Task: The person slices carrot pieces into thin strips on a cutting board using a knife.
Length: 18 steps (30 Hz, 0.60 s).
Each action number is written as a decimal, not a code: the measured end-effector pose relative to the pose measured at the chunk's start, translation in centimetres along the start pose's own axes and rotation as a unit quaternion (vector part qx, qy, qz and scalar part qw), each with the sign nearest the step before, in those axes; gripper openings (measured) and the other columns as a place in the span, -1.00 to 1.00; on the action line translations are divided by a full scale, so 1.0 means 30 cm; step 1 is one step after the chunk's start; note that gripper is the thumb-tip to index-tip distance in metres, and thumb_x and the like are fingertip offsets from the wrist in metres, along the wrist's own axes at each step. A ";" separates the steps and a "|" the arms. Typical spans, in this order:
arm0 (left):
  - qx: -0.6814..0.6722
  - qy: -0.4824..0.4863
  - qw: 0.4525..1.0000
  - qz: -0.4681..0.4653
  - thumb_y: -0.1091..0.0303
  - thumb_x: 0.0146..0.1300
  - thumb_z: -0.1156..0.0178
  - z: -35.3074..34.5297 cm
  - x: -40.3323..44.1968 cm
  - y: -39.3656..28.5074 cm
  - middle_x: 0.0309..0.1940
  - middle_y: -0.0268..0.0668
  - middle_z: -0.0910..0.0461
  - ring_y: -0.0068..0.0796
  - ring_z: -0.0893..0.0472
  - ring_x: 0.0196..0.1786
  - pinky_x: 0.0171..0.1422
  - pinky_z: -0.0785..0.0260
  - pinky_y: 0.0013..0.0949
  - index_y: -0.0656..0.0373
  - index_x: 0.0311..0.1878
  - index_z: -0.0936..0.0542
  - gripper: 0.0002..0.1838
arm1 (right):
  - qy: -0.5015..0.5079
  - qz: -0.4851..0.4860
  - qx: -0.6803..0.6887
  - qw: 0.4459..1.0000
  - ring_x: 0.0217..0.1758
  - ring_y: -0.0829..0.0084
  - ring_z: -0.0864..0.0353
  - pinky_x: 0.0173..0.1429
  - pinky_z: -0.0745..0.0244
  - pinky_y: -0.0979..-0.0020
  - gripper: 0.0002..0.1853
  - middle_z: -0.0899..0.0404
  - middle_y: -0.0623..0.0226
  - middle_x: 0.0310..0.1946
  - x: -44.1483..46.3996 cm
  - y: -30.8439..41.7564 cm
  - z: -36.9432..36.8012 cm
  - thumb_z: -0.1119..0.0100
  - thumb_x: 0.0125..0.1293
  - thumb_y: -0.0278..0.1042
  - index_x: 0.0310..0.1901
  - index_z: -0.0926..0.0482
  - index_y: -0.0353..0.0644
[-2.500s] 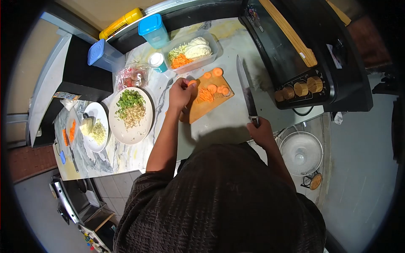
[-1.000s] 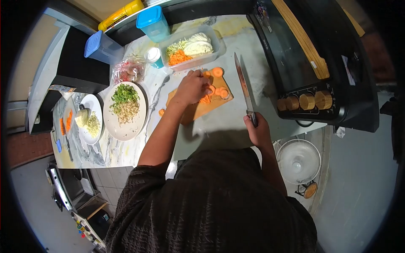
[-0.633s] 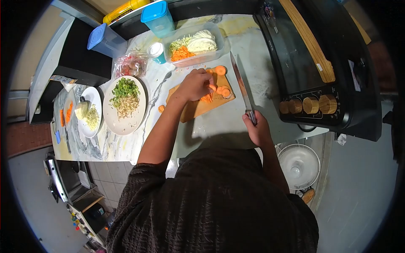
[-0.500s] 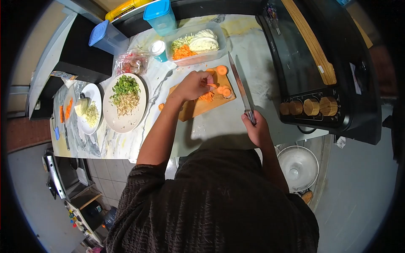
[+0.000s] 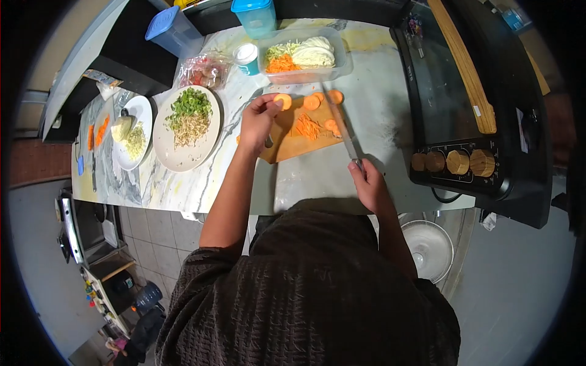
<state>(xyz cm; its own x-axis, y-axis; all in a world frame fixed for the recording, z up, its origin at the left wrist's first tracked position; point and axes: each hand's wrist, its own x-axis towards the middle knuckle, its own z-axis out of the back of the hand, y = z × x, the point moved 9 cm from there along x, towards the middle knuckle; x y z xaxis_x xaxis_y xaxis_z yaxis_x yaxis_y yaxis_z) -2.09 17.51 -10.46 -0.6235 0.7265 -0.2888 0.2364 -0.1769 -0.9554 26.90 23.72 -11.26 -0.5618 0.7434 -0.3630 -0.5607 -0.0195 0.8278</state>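
Observation:
Between the fingertips of my left hand (image 5: 259, 122) is a round carrot slice (image 5: 282, 101), held above the left end of the wooden cutting board (image 5: 282, 146). My right hand (image 5: 370, 185) is closed around the handle of a long kitchen knife (image 5: 343, 126), its blade pointing away from me across the board's right end. Shredded carrot (image 5: 307, 127) lies in a small heap at the board's middle. More carrot slices (image 5: 312, 102) rest along its far side and right end.
Behind the board stands a clear plastic container (image 5: 305, 75) with shredded vegetables and pale cabbage. To the left are a plate (image 5: 183, 161) of chopped greens and sprouts, a white oval plate (image 5: 129, 162), and a cup (image 5: 246, 59). A black oven (image 5: 458, 177) stands at right.
My left hand has moved left from over the carrot pile, now lifting a carrot slice. The shredded heap and slices are uncovered. The knife has shifted slightly left, over the board's end.

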 end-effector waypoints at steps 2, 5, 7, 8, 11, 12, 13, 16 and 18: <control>-0.003 -0.063 0.998 -0.023 0.40 0.30 -0.23 0.099 -0.025 0.007 -0.27 -0.39 -0.63 -0.68 -0.47 -0.36 -0.22 -0.30 -0.57 0.25 -0.01 -0.58 -0.77 | 0.034 0.006 0.006 0.999 -0.47 0.56 -0.37 -0.31 -0.32 0.45 -0.69 -0.43 0.35 -0.56 -0.007 0.024 -0.032 0.00 0.46 -0.14 -0.22 -0.54 -0.27; 0.015 -0.099 0.995 -0.023 0.39 0.30 -0.22 0.187 -0.117 -0.018 -0.28 -0.37 -0.63 -0.66 -0.50 -0.34 -0.20 -0.33 -0.55 0.25 -0.06 -0.57 -0.80 | 0.085 0.022 -0.005 0.996 -0.34 0.28 -0.44 -0.22 -0.36 0.32 -0.63 -0.47 0.19 -0.47 -0.014 0.082 -0.097 0.09 0.49 -0.10 -0.19 -0.52 -0.29; 0.012 -0.124 0.992 -0.031 0.41 0.30 -0.23 0.238 -0.146 -0.007 -0.35 -0.40 -0.63 -0.68 -0.50 -0.36 -0.26 -0.30 -0.58 0.25 -0.09 -0.55 -0.83 | 0.105 0.034 -0.025 0.994 -0.20 -0.08 -0.59 -0.10 -0.43 0.15 -0.58 -0.58 -0.09 -0.36 -0.005 0.090 -0.144 0.10 0.48 -0.04 -0.19 -0.51 -0.32; 0.011 -0.126 0.991 -0.030 0.41 0.30 -0.23 0.253 -0.157 0.000 -0.35 -0.40 -0.63 -0.68 -0.50 -0.36 -0.26 -0.30 -0.58 0.25 -0.09 -0.55 -0.83 | 0.110 0.055 -0.050 0.991 -0.25 0.01 -0.58 -0.13 -0.42 0.18 -0.60 -0.57 -0.03 -0.39 0.007 0.079 -0.174 0.11 0.49 -0.07 -0.16 -0.52 -0.30; 0.011 -0.139 0.990 -0.028 0.40 0.29 -0.24 0.290 -0.194 0.021 -0.32 -0.38 -0.65 -0.68 -0.50 -0.36 -0.26 -0.30 -0.57 0.25 -0.08 -0.54 -0.81 | 0.123 0.052 -0.104 0.986 -0.24 0.02 -0.58 -0.12 -0.42 0.19 -0.61 -0.58 -0.02 -0.37 0.013 0.114 -0.218 0.13 0.50 -0.09 -0.14 -0.53 -0.29; 0.010 -0.140 0.990 -0.022 0.41 0.30 -0.24 0.294 -0.202 0.030 -0.32 -0.37 -0.65 -0.68 -0.50 -0.35 -0.25 -0.31 -0.56 0.26 -0.06 -0.54 -0.80 | 0.127 0.025 -0.132 0.983 -0.17 -0.05 -0.58 -0.07 -0.43 0.17 -0.59 -0.60 -0.06 -0.32 0.014 0.114 -0.223 0.13 0.50 -0.07 -0.13 -0.54 -0.30; 0.009 -0.140 0.990 -0.017 0.42 0.30 -0.23 0.296 -0.211 0.038 -0.31 -0.36 -0.65 -0.67 -0.50 -0.34 -0.24 -0.32 -0.56 0.26 -0.04 -0.54 -0.78 | 0.129 0.027 -0.133 0.982 -0.17 -0.05 -0.58 -0.07 -0.43 0.17 -0.59 -0.60 -0.06 -0.32 0.014 0.112 -0.228 0.13 0.50 -0.07 -0.13 -0.54 -0.30; 0.017 -0.143 0.989 -0.031 0.44 0.31 -0.22 0.260 -0.247 0.027 -0.31 -0.35 -0.64 -0.65 -0.54 -0.30 -0.18 -0.36 -0.54 0.27 0.00 -0.55 -0.77 | 0.103 0.022 -0.119 0.987 -0.18 -0.02 -0.59 -0.05 -0.43 0.19 -0.57 -0.61 -0.05 -0.32 0.024 0.089 -0.212 0.12 0.49 -0.05 -0.16 -0.56 -0.31; 0.016 -0.127 0.992 -0.018 0.46 0.32 -0.20 0.246 -0.238 0.064 -0.31 -0.36 -0.63 -0.63 -0.57 -0.25 -0.12 -0.40 -0.53 0.28 0.04 -0.55 -0.75 | 0.064 0.019 -0.126 0.990 -0.18 0.00 -0.59 -0.05 -0.43 0.20 -0.56 -0.60 -0.04 -0.31 0.030 0.080 -0.181 0.12 0.49 -0.05 -0.18 -0.57 -0.32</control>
<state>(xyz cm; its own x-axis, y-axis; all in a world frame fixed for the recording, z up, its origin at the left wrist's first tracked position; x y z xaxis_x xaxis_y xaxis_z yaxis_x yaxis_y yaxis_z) -2.68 7.08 -10.67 -0.7997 0.5429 -0.2564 0.1889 -0.1778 -0.9658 21.74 20.73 -11.93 -0.6483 0.6491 -0.3980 -0.6630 -0.2242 0.7143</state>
